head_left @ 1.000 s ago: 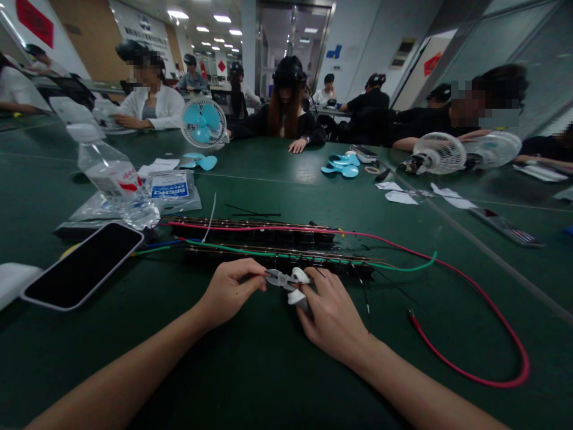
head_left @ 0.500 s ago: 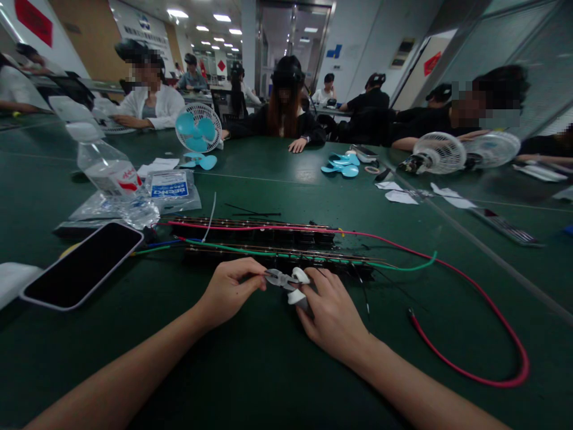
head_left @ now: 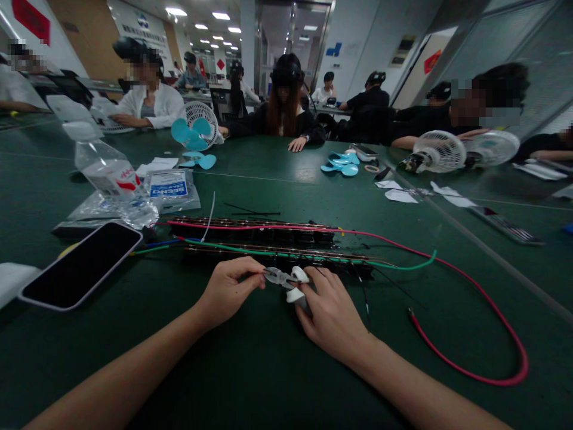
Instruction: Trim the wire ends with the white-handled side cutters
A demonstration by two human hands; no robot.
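My right hand (head_left: 333, 304) is wrapped round the white and grey handles of a pair of cutting pliers (head_left: 280, 277), whose metal jaws point left. At the jaw tips, the thumb and forefinger of my left hand (head_left: 233, 289) are pinched together on something too small to make out. Just beyond my hands lie two long black strips with copper-coloured wires, the nearer strip (head_left: 250, 254) and the farther strip (head_left: 295, 230). A green wire (head_left: 407, 269) runs along the nearer one and a red wire (head_left: 394, 242) along the farther, its end curling round on the right.
A phone (head_left: 83, 266) lies at left, near a clear plastic bottle (head_left: 107, 173) and a plastic bag (head_left: 172, 188). A white cable tie (head_left: 208, 218) sticks up from the strips. Blue fan blades (head_left: 341, 164) and fan cages (head_left: 439, 152) lie farther off, where several people sit.
Across the table, the blue fan blade at the left has shifted left and down from its white cage. My hands and the pliers have barely moved.
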